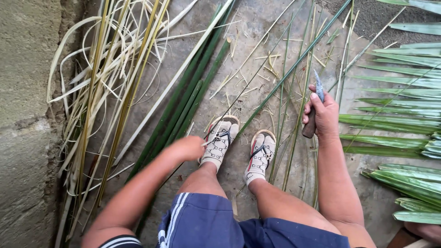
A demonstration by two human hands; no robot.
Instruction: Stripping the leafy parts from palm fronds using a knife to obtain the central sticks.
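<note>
My right hand (325, 115) is clamped on a small knife (314, 108), blade up, beside the palm fronds (404, 119); my left hand (187, 148) pinches a thin green strip (294, 69) running across the concrete floor (257, 27). The hands are well apart; split green stalks (183, 110) lie by my left hand.

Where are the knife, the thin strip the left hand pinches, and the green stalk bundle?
knife (318, 86): head view, on the blade above the right fist.
thin strip (257, 69): head view, mid-length, up and right of the left hand.
green stalk bundle (186, 103): head view, middle of the stalks.
</note>
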